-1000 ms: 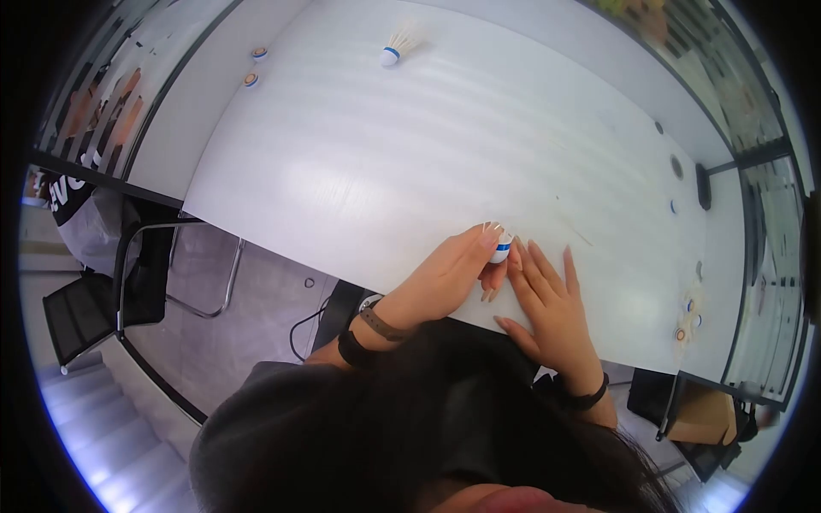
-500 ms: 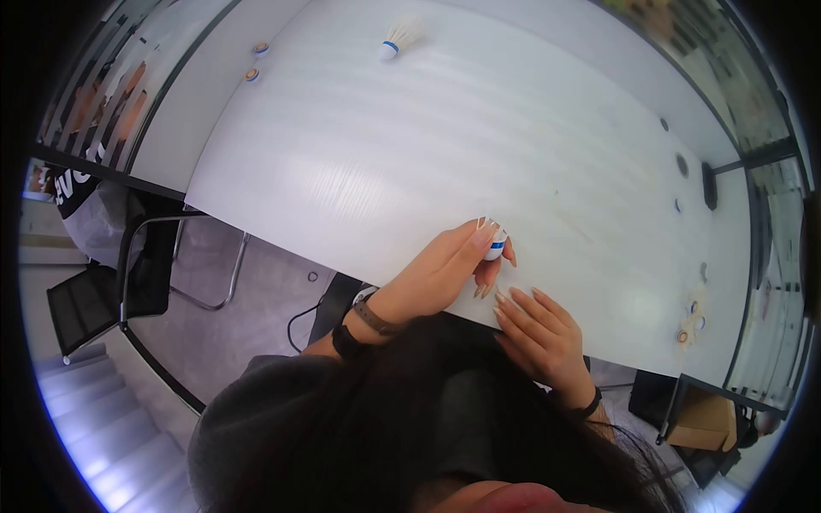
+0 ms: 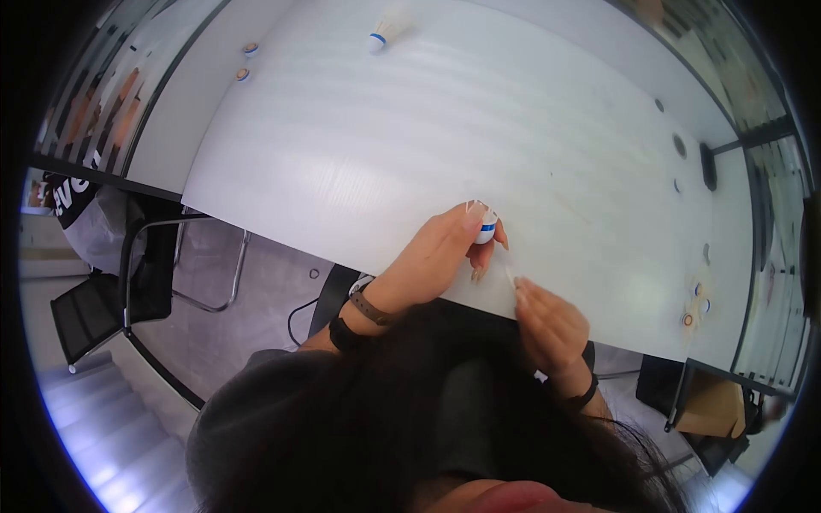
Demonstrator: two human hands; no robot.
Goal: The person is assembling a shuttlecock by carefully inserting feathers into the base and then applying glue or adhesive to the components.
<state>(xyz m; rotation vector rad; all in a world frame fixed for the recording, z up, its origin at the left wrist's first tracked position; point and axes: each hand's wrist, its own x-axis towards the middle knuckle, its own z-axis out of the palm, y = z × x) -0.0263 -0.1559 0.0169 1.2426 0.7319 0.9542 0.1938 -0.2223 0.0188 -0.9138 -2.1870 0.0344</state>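
White tabletop (image 3: 316,128). Cardboard box (image 3: 710,406) below right; contents not visible. Right hand (image 3: 552,323): fingers bunched, blurred; cannot tell what its grip holds. Left hand (image 3: 440,248): grip closed around blue-banded shuttlecock (image 3: 487,228), near tabletop's front edge. Judged light; base (image 3: 485,238) probably firm, quill stubs (image 3: 471,206) brittle. Best held by base.

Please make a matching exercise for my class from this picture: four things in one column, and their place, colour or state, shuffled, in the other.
Column 1
1. Left hand
2. Right hand
3. Feathered shuttlecock
4. Box

Column 2
A. Brown, at the right of the picture, below the table top
B. Grips a white shuttlecock base with a blue band
C. Lies toward the table's far side
D. Has a thin pale strip at its fingertips

Right pairs: 1-B, 2-D, 3-C, 4-A
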